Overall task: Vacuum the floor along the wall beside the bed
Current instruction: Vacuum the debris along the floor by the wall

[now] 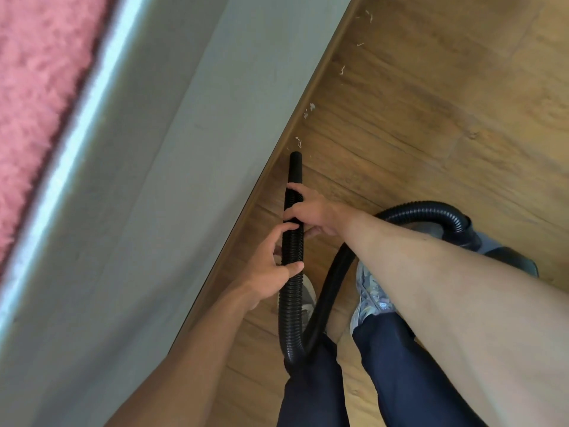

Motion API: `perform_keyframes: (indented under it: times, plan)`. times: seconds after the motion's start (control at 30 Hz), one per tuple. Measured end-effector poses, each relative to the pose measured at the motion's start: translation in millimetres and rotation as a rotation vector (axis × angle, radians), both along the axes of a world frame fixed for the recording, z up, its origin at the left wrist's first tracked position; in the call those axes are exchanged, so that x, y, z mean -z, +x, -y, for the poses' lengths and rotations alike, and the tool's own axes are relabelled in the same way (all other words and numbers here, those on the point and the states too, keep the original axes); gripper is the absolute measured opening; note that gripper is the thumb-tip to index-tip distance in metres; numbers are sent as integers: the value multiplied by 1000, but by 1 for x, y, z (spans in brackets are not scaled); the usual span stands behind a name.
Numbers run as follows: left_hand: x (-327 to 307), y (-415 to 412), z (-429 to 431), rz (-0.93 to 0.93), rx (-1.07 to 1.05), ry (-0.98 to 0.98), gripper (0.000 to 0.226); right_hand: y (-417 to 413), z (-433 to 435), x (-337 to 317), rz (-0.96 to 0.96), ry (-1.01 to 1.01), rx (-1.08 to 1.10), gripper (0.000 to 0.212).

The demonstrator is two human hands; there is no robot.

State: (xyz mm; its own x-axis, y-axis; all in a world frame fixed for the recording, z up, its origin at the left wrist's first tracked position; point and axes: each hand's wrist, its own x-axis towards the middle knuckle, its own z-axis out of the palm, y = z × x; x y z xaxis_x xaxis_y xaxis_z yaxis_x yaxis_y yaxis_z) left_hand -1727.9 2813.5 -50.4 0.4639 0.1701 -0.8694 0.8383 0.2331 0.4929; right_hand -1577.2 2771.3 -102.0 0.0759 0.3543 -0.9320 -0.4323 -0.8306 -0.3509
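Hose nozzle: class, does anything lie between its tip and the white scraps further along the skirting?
Nothing visible does. The hose nozzle, held by the right hand and left hand, points along the skirting. Ahead lies only bare wooden floor with the white scraps scattered on it.

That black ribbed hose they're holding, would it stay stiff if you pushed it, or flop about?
Probably floppy: the hose loops in a tight U by the legs. Both the left hand and right hand grip it, perhaps to steady it. Its smooth nozzle looks rigid.
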Motion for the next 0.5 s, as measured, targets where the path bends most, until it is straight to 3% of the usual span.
perform_keyframes:
  times: [0.27, 0.5]
  plan:
    - [-1, 23, 6, -8, -113, -31, 70, 15, -2, 3, 30, 35, 40, 72]
    - [2, 31, 28, -27, -88, -14, 69, 19, 15, 12, 42, 74, -7, 69]
